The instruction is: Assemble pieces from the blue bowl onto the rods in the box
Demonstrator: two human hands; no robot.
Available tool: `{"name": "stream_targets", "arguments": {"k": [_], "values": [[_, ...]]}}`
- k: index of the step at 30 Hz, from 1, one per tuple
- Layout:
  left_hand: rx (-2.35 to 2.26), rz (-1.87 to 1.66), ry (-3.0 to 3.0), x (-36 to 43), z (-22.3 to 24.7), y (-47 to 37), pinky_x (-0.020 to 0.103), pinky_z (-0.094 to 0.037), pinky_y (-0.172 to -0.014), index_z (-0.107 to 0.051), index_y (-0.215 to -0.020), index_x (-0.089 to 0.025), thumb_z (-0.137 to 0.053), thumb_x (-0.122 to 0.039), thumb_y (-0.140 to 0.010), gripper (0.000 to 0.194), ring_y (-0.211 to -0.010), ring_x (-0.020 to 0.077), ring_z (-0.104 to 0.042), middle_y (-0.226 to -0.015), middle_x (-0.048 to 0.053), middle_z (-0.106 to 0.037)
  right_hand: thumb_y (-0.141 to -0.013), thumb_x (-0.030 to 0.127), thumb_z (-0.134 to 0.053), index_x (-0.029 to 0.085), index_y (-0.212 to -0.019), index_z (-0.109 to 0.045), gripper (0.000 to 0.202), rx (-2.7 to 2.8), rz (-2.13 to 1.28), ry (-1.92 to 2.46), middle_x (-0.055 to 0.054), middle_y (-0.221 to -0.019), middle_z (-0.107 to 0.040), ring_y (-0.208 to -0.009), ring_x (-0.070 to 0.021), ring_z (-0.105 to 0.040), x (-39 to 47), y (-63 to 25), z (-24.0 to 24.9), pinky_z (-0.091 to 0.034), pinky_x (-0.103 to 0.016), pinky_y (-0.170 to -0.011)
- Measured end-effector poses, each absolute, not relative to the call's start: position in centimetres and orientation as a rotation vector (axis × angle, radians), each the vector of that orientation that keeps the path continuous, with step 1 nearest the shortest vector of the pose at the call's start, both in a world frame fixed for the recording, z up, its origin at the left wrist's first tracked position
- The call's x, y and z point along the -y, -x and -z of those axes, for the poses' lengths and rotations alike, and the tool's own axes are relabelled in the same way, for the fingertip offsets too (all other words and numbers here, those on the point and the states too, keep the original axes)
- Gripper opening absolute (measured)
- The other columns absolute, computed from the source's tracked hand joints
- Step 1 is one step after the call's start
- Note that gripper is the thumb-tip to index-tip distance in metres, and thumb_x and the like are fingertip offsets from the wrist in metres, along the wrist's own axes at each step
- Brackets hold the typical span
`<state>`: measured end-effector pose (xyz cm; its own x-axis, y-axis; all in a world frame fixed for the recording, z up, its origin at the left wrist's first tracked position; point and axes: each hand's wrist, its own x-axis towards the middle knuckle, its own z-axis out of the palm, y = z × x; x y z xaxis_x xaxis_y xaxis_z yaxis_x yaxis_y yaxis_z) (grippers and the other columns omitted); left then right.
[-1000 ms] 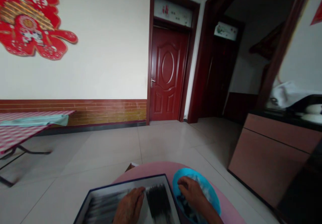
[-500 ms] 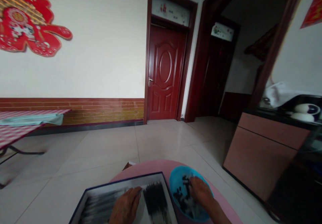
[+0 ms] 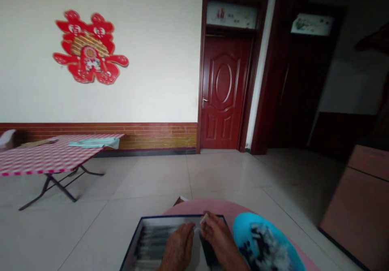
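A shallow tray with a dark blue rim lies on a pink round table. Rows of thin dark pieces fill its left part, and a black strip shows beneath my right hand. Over the tray, my right hand pinches a small whitish piece. My left hand is close beside it on the left, fingers pressed together at a tiny light item too small to name. A blue bowl holding black and whitish translucent pieces stands right of the tray.
A folding table with a checked cloth stands at the left, a light green cloth on it. A pinkish cabinet is at the right. Behind the pink table, a small box sits on the floor.
My right hand has left the blue bowl and come over the tray next to my left hand, holding a whitish piece. The view has turned left.
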<state>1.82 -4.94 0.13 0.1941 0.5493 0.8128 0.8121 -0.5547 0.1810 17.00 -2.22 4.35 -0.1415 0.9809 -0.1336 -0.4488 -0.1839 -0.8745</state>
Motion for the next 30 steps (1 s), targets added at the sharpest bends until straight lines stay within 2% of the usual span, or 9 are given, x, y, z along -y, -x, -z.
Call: {"name": "stream_targets", "arguments": {"k": [3,11,19,21,24,30], "values": [[1.325,1.290,2.165,4.8,0.4,-1.8,0.026,-0.057,-0.069,-0.057,-0.111,-0.019,-0.031,-0.029,-0.098,0.032,-0.081,0.0191,-0.070,-0.091,0.008,-0.072,-0.057,0.040,-0.080,0.018,-0.074,-0.063,0.032,0.722,-1.689,0.830,0.000,-0.070,-0.068,-0.067,-0.0141,-0.064,2.6,-16.8,-3.4,-0.048,-0.023,-0.061],[1.455,1.288,2.390,4.8,0.4,-2.3,0.028,-0.054,-0.071,-0.055,-0.114,-0.019,-0.033,-0.022,-0.094,0.030,-0.079,0.0188,-0.067,-0.089,0.009,-0.068,-0.055,0.040,-0.081,0.019,-0.076,-0.065,0.033,0.707,-1.735,0.862,-0.002,-0.075,-0.070,-0.072,-0.0164,-0.066,2.8,-17.1,-3.0,-0.047,-0.024,-0.063],[1.582,1.353,2.423,4.8,1.2,-2.3,0.030,-0.050,-0.074,-0.059,-0.109,-0.019,-0.035,-0.024,-0.092,0.030,-0.082,0.0203,-0.065,-0.090,0.009,-0.067,-0.058,0.049,-0.076,0.019,-0.092,-0.067,0.046,0.879,-1.633,1.008,-0.004,-0.086,-0.070,-0.084,-0.0207,-0.065,3.4,-16.4,-2.6,-0.048,-0.028,-0.071],[1.663,1.405,2.413,4.7,1.0,-2.4,0.029,-0.049,-0.074,-0.062,-0.102,-0.019,-0.037,-0.027,-0.091,0.028,-0.081,0.0196,-0.063,-0.087,0.009,-0.066,-0.059,0.049,-0.074,0.019,-0.093,-0.066,0.046,0.934,-1.584,1.043,-0.005,-0.086,-0.070,-0.084,-0.0211,-0.064,3.4,-16.3,-2.4,-0.048,-0.029,-0.071],[1.810,1.436,2.441,4.5,0.0,-2.3,0.027,-0.046,-0.070,-0.066,-0.080,-0.018,-0.040,-0.029,-0.087,0.029,-0.073,0.0181,-0.061,-0.076,0.007,-0.064,-0.063,0.048,-0.070,0.018,-0.091,-0.067,0.041,1.011,-1.506,1.084,-0.005,-0.083,-0.069,-0.081,-0.0206,-0.063,3.3,-16.3,-2.4,-0.047,-0.028,-0.068],[2.133,1.599,2.759,4.1,-1.1,-2.2,0.023,-0.038,-0.051,-0.056,-0.055,-0.018,-0.038,-0.046,-0.081,0.042,-0.046,0.0123,-0.047,-0.048,-0.002,-0.048,-0.066,0.044,-0.065,0.017,-0.086,-0.068,0.034,1.103,-1.469,1.076,-0.003,-0.075,-0.067,-0.074,-0.0193,-0.061,3.1,-16.4,-2.9,-0.046,-0.028,-0.066]]}}
